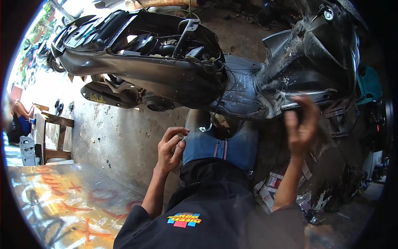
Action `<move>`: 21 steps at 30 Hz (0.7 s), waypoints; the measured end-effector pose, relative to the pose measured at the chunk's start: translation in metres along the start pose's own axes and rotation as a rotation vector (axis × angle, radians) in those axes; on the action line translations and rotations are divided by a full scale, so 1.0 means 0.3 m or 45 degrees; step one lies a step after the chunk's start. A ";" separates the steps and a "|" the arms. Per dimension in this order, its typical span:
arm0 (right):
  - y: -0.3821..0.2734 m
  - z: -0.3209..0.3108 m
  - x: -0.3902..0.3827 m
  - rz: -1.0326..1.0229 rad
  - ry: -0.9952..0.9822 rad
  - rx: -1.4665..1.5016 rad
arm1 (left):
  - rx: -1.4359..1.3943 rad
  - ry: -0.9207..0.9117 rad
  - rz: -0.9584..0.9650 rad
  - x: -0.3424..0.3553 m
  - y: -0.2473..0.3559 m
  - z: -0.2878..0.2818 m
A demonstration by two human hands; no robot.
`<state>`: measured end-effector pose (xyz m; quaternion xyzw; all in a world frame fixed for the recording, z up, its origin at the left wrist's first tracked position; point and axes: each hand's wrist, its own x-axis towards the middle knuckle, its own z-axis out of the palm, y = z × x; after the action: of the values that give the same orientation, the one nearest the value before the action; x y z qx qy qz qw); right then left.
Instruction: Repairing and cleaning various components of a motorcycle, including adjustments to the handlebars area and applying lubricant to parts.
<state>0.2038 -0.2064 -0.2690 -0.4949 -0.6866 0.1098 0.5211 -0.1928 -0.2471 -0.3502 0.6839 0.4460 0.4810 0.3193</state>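
My left hand (170, 150) is closed, thumb and fingers pinching a thin wire (191, 133) in front of my lap. Where the wire runs on to the right, a small white piece (202, 129) shows beside the end of a dark cable (214, 114) that hangs from the scooter; whether they are joined I cannot tell. My right hand (303, 126) is raised, blurred by motion, with its fingers apart and nothing seen in it. It is nearest to the lower edge of the front part of the dark scooter (145, 74), whose seat is off, baring the inside of the body.
The scooter's footboard (242, 85) lies straight ahead of my knees. At the lower left is a paint-smeared panel (83, 199), with a wooden bench (58, 120) beyond it. Packets and scraps (273, 182) litter the floor at right. Another person's legs (24, 111) show at far left.
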 end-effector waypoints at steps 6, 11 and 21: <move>-0.067 0.524 -0.054 -0.351 -0.702 0.072 | -0.250 0.201 0.013 0.028 -0.011 0.068; 0.020 0.681 -0.199 -0.081 -0.650 0.335 | -0.548 0.366 -0.073 0.020 -0.048 0.094; 0.032 0.632 -0.274 0.082 -0.564 0.387 | -1.107 0.754 -0.561 0.067 -0.103 0.158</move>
<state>0.0502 -0.1978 -0.4073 -0.3966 -0.7434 0.3336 0.4228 -0.1547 -0.2167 -0.3851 0.2164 0.4098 0.7136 0.5254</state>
